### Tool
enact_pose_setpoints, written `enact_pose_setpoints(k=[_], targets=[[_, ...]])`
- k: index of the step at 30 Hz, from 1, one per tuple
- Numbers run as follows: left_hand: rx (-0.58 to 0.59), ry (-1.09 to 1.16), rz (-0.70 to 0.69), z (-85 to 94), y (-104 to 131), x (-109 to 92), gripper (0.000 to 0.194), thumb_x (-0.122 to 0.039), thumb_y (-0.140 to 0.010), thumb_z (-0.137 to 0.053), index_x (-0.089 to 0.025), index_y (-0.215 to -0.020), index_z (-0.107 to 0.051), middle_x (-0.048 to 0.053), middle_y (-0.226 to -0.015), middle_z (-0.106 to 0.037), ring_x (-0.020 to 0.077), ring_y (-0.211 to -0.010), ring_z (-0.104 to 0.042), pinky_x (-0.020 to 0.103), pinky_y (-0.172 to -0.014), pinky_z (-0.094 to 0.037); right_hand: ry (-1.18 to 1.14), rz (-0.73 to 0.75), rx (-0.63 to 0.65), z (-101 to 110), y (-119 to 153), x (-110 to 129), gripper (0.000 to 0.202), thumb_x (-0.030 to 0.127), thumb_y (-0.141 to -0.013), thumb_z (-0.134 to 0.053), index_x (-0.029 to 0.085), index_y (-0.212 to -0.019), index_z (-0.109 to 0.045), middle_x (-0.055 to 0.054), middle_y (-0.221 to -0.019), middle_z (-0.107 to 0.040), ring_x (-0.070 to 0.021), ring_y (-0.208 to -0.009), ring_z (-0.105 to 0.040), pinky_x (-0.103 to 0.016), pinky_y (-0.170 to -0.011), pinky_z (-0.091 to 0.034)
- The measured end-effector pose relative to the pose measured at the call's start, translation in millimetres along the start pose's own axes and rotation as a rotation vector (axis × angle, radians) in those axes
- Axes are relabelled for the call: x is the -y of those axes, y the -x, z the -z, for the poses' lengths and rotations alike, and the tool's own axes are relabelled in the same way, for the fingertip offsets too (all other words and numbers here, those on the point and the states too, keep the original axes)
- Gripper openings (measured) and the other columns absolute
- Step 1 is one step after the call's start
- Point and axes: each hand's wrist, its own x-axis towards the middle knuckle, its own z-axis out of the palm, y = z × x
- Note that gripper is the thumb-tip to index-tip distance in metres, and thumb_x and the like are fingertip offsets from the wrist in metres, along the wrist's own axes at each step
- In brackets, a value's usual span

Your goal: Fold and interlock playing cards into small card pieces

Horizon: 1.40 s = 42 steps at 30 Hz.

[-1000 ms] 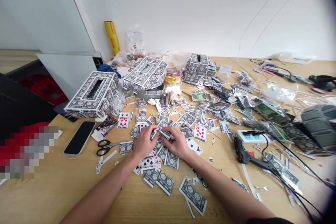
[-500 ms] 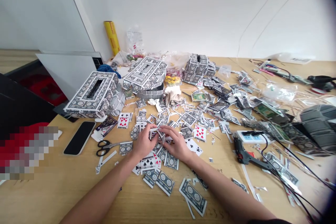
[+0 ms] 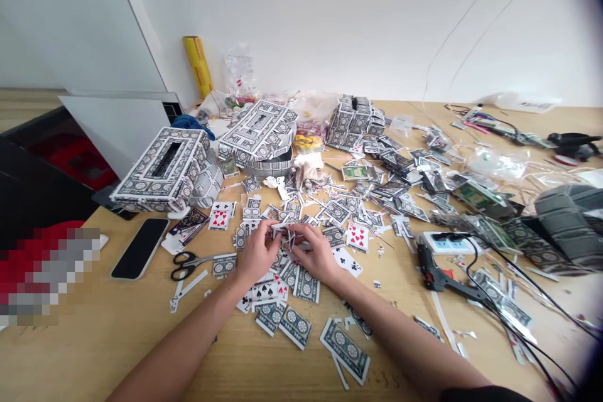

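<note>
Left hand (image 3: pixel 257 254) and right hand (image 3: pixel 316 255) pinch a folded card piece (image 3: pixel 284 235) at frame centre, fingers partly hiding it. Flat patterned cards (image 3: pixel 301 282) lie beneath.

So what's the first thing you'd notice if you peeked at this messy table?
Probably the two hands in the middle: the left hand and right hand pinch a small folded card piece between them. All around lie cut playing cards, and at the back left sits a box covered in cards. A black glue gun lies at the right.
</note>
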Motion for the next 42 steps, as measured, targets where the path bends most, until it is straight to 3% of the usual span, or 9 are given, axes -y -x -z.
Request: enact_pose_setpoints(k=[9,14,18,24,32,36,39,42], targets=[[0.015,0.010,0.005,5.9,-2,-7,0.024,-0.028,-0.101,-0.058,-0.024,-0.124,-0.063,0.003,-0.096,-0.077,0.0204,-0.088,-0.075,0.031,-0.080,-0.057,-0.048,-0.073,0.009,0,-1,0,0.034,0.015,-0.094,-0.069,0.025,-0.126,-0.067,-0.007,-0.117,-0.072,-0.0182,-0.084,-0.075,-0.032,-0.078,-0.066],[0.030,-0.022,-0.026,6.5,-1,-8,0.029,-0.021,-0.099,-0.055,-0.024,-0.128,-0.060,0.005,-0.104,-0.077,0.0207,-0.089,-0.075,0.032,-0.081,-0.057,-0.014,-0.075,0.006,2,-1,3,0.035,0.018,-0.098,-0.066,0.026,-0.133,-0.065,-0.009,-0.126,-0.073,-0.0194,-0.089,-0.076,-0.035,-0.085,-0.066],[0.038,-0.030,-0.094,5.8,-2,-6,0.022,-0.014,-0.099,-0.052,-0.023,-0.114,-0.064,0.004,-0.104,-0.077,0.0216,-0.096,-0.074,0.035,-0.088,-0.058,0.012,-0.094,0.006,2,0,3,0.036,0.022,-0.099,-0.067,0.026,-0.134,-0.064,-0.009,-0.121,-0.075,-0.0200,-0.086,-0.075,-0.036,-0.083,-0.066],[0.084,-0.088,-0.226,4.1,-3,-5,0.041,0.001,-0.091,-0.047,-0.023,-0.117,-0.069,0.008,-0.125,-0.069,0.0238,-0.122,-0.067,0.040,-0.108,-0.055,-0.012,0.019,0.046,0,1,-2,0.047,0.010,-0.094,-0.063,0.029,-0.138,-0.065,-0.009,-0.131,-0.073,-0.0229,-0.108,-0.075,-0.039,-0.096,-0.064],[0.050,-0.075,-0.192,1.1,-2,-5,0.011,-0.015,-0.099,-0.061,-0.022,-0.106,-0.067,0.007,-0.108,-0.068,0.0237,-0.106,-0.069,0.039,-0.095,-0.059,-0.068,0.035,0.057,-3,2,-6,0.052,0.006,-0.092,-0.061,0.031,-0.137,-0.068,-0.008,-0.133,-0.070,-0.0207,-0.108,-0.075,-0.034,-0.087,-0.068],[0.066,-0.071,-0.196,2.1,-2,-5,0.011,-0.015,-0.099,-0.061,-0.021,-0.100,-0.070,0.007,-0.111,-0.067,0.0229,-0.105,-0.070,0.038,-0.094,-0.059,-0.084,0.052,0.071,-2,2,-5,0.046,0.015,-0.097,-0.067,0.031,-0.140,-0.067,-0.010,-0.136,-0.069,-0.0219,-0.112,-0.075,-0.036,-0.090,-0.068],[0.066,-0.048,-0.191,3.3,-2,-6,0.015,-0.015,-0.099,-0.060,-0.022,-0.105,-0.071,0.008,-0.113,-0.067,0.0224,-0.107,-0.070,0.037,-0.095,-0.059,-0.055,0.095,0.120,4,1,1,0.059,0.032,-0.092,-0.081,0.028,-0.148,-0.062,-0.014,-0.141,-0.066,-0.0290,-0.126,-0.071,-0.044,-0.103,-0.063],[0.063,-0.042,-0.195,3.8,-2,-7,0.016,-0.015,-0.099,-0.060,-0.022,-0.108,-0.071,0.008,-0.112,-0.067,0.0228,-0.107,-0.070,0.037,-0.094,-0.059,-0.039,0.126,0.167,9,0,7,0.064,0.039,-0.096,-0.076,0.026,-0.155,-0.055,-0.017,-0.146,-0.064,-0.0327,-0.133,-0.066,-0.051,-0.112,-0.057]])
